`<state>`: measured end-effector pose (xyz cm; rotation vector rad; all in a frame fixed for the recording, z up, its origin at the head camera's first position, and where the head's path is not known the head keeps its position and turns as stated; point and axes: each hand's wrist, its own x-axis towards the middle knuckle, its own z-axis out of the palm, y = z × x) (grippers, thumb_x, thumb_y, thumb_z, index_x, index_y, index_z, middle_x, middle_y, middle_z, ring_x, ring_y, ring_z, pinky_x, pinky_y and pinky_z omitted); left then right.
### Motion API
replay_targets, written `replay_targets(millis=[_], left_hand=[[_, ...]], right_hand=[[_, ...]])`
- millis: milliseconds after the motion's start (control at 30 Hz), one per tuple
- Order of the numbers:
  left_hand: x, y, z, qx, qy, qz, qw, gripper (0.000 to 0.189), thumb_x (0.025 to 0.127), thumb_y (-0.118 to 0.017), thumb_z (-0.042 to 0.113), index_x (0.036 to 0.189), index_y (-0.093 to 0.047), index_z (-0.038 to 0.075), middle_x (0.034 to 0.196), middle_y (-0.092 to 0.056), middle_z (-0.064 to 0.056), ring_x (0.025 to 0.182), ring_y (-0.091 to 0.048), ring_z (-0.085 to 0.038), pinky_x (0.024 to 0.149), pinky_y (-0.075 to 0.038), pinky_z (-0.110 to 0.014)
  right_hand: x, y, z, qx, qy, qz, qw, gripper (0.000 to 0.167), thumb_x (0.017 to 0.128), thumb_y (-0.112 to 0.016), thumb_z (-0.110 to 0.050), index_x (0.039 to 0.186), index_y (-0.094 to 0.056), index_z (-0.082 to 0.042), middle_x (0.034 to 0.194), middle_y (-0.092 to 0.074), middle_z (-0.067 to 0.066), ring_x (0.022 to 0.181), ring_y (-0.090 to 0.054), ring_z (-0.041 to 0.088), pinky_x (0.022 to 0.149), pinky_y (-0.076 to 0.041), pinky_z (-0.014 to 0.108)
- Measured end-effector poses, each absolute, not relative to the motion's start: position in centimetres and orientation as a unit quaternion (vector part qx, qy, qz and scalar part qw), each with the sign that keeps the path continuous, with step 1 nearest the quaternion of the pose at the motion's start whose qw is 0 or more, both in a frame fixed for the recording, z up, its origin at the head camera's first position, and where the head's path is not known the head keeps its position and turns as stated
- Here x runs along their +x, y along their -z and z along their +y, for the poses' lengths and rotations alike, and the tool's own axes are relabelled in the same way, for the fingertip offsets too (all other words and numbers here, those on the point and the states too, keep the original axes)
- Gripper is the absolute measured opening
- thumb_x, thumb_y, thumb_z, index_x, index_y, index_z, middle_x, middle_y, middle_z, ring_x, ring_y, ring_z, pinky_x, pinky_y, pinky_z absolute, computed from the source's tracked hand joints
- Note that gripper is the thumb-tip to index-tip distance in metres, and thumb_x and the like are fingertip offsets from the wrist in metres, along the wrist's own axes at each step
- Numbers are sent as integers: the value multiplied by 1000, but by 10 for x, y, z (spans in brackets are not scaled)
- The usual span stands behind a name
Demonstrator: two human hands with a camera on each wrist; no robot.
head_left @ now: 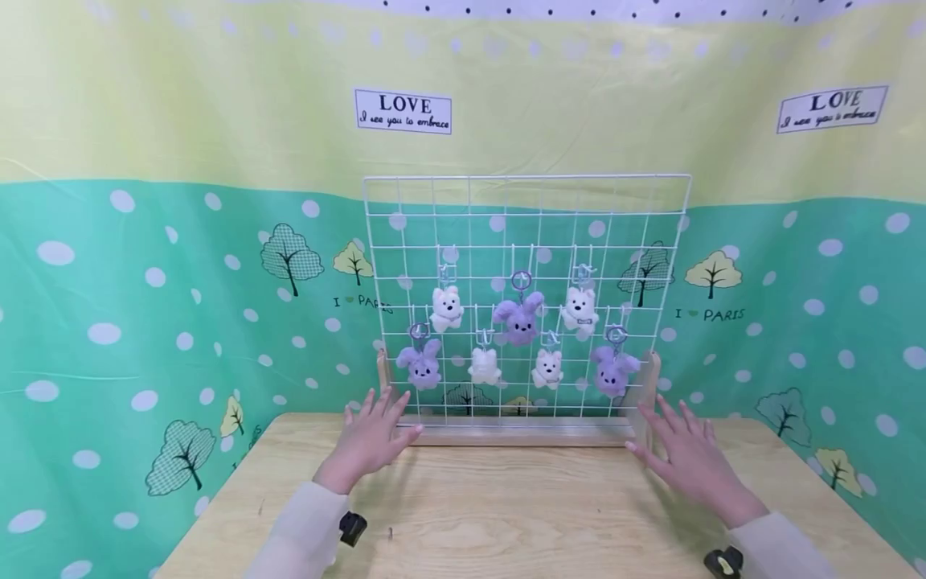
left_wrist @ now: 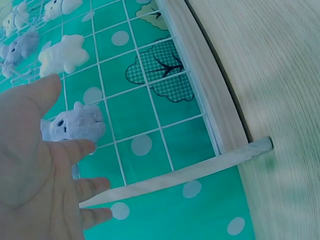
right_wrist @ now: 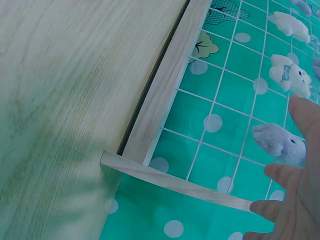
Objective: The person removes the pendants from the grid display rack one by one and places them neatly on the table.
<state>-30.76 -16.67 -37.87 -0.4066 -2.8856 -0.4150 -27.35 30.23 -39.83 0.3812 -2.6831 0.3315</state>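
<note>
A white wire-grid rack [head_left: 528,175] on a pale wooden base [head_left: 517,438] is standing lengthwise along the far edge of the wood-grained bench [head_left: 492,515], the left hand [head_left: 370,440] and right hand [head_left: 690,460], both spread, flanking its ends about equally near.

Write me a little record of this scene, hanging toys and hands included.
Display: white wire grid in a wooden stand
Upper row: white plush, purple plush, white plush
Lower row: purple plush, two white plushes, purple plush
Left hand: fingers spread, at stand's left end; contact unclear
Right hand: fingers spread, at stand's right end; contact unclear
Surface: wooden table
Backdrop: green-and-yellow curtain
</note>
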Motion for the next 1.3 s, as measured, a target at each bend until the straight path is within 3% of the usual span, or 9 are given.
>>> replay_targets(millis=[200, 400, 567, 700, 833, 1033, 1300], left_hand=[[-309, 375, -169, -148, 133, -975, 102, 70, 94, -44, 54, 146, -32, 11, 152, -24, -22, 138, -13, -49, 101, -3, -76], [-314, 366, -173, -145, 129, -974, 120, 76, 91, -37, 65, 146, -33, 12, 151, -26, -22, 138, -14, -48, 102, -5, -74], [-319, 354, -172, -155, 149, -961, 174, 71, 93, -40, 61, 144, -37, 12, 148, -32, -21, 136, -24, -46, 104, -14, -72], [-323, 346, -172, -153, 167, -946, 231, 63, 95, -45, 52, 140, -43, 8, 141, -43, -21, 129, -38, -43, 101, -27, -68], [-328, 336, -174, -136, 209, -931, 266, 60, 95, -49, 45, 137, -44, 2, 137, -47, -23, 125, -42, -43, 100, -33, -64], [-341, 325, -174, -111, 290, -911, 272, 57, 97, -49, 39, 139, -39, 2, 139, -43, -24, 127, -40, -42, 103, -33, -60], [-356, 322, -171, -80, 413, -872, 249, 63, 97, -46, 41, 145, -28, 4, 148, -34, -18, 135, -32, -37, 109, -27, -56]], right_hand=[[-272, 394, 307, 136, -117, -961, 208, 70, 92, -52, -49, 143, -35, -3, 148, -21, 30, 129, -15, 62, 98, -1, 77], [-275, 386, 309, 134, -109, -962, 210, 69, 93, -53, -46, 143, -34, -2, 150, -19, 29, 130, -12, 61, 98, -1, 77], [-278, 379, 311, 136, -113, -959, 222, 69, 93, -53, -45, 141, -35, 1, 148, -21, 30, 130, -14, 60, 97, -4, 78], [-281, 371, 311, 138, -120, -953, 240, 70, 92, -55, -45, 141, -35, 1, 145, -26, 32, 128, -20, 59, 96, -10, 79], [-288, 362, 309, 153, -161, -940, 260, 69, 92, -58, -41, 143, -34, -1, 144, -31, 31, 127, -26, 57, 97, -17, 76], [-302, 353, 305, 155, -224, -921, 279, 64, 92, -59, -36, 140, -38, 2, 142, -35, 30, 126, -31, 53, 95, -25, 73], [-309, 332, 291, 113, -313, -913, 238, 66, 95, -51, -43, 142, -33, 1, 143, -35, 29, 129, -31, 50, 98, -27, 70]])
